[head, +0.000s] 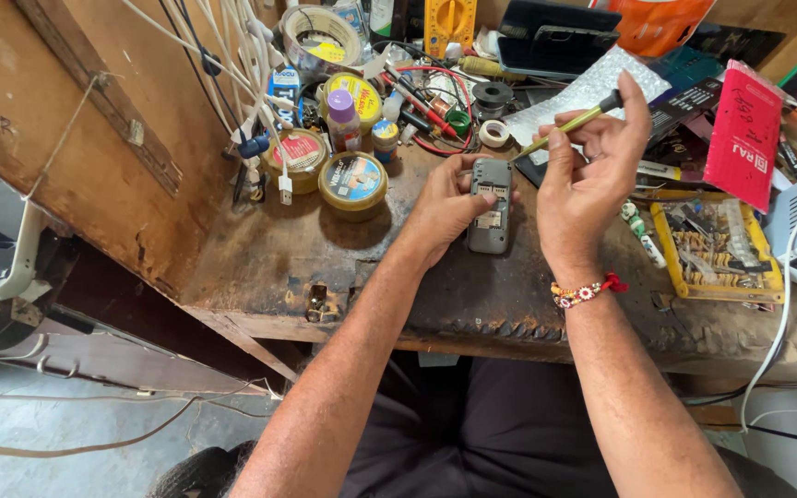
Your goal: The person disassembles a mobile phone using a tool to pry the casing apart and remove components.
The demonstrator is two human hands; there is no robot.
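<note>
A small grey phone [491, 205] lies back-up on the worn wooden bench [269, 267], its rear cover off and inner parts showing. My left hand [445, 205] holds it by its left side, thumb near the top. Just right of the phone, my right hand [592, 175] is raised and grips a thin yellow-green screwdriver [572, 124] with a dark handle. The screwdriver's tip points down-left toward the phone's top edge. A beaded band with red thread sits on my right wrist.
Round yellow tins [354, 181] and a small purple-capped bottle [343, 118] stand at the left back. Red and black probe leads [422, 109], tape rolls, white cables [251, 92], a yellow parts tray [703, 242] and a pink packet [744, 134] crowd the back and right.
</note>
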